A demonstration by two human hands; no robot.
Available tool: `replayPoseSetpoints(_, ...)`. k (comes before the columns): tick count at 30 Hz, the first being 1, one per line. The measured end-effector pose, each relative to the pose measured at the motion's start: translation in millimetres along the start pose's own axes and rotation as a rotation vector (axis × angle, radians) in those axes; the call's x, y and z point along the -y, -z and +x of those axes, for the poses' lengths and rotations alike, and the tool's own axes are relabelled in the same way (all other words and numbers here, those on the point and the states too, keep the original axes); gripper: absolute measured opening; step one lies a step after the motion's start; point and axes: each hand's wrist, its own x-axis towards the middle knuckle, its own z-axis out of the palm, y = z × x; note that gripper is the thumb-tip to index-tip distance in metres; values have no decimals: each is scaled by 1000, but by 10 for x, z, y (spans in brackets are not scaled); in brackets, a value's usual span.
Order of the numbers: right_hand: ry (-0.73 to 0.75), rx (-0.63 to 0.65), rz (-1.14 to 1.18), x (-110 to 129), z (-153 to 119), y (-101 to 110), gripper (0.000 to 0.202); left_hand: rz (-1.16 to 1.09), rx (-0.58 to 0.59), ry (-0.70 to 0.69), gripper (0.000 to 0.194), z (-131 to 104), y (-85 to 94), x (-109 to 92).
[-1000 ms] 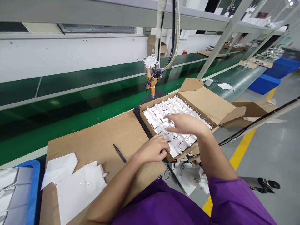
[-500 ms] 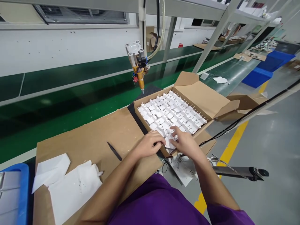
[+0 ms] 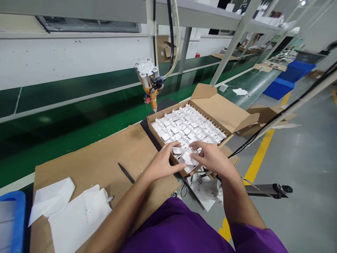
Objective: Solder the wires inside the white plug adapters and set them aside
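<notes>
An open cardboard box (image 3: 228,141) holds rows of small white parts (image 3: 189,121) with thin pins. Over its near left corner is my left hand (image 3: 163,162), thumb and fingers spread apart, with nothing between them. My right hand (image 3: 210,157) is at the near edge of the box, its thumb and fingers closed on a white piece (image 3: 188,157) that sits tilted above the others. The underside of that piece is hidden.
Left of the box, brown paper (image 3: 105,151) carries a black pen-like tool (image 3: 126,173) and white sheets (image 3: 81,214). A blue bin (image 3: 19,218) stands far left. A dispensing nozzle (image 3: 153,102) hangs behind the box; a slanted pole (image 3: 297,105) crosses the right.
My left hand has opened, its thumb and fingers spreading apart. My right hand now has a tilted white piece at its fingertips. The whole view has shifted slightly.
</notes>
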Motion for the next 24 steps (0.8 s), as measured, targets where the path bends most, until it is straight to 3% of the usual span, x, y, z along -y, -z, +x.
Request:
replayPoseSetpoints(2,58,-43,3,77,-39,116,25,66,9,31,82,-8,-99,-51)
replayPoseSetpoints(4,132,-79,-32,181,-80,224,26,149,-52,50,92,-4,-242,-73)
replayPoseSetpoints(8,214,-132,-169,415,-130,371,28,216,-201,-8,85,40,-455,-93)
replayPoseSetpoints(11,238,-149,-220,565,-130,422,28,161,-231,-87,76,54,-414,-141)
replayPoseSetpoints(15,325,-187,-165,695,-149,416,25,128,-308,36,68,-47,-177,-250)
replayPoseSetpoints(19,323,-260,126,674,-233,320,31,264,-241,191,46,-311,155,-345)
replayPoseSetpoints(22,201,-289,195,482,-120,207,40,367,-292,369,37,-512,535,-239)
replayPoseSetpoints(24,122,-205,174,333,17,113,43,416,-389,513,37,-674,850,-65)
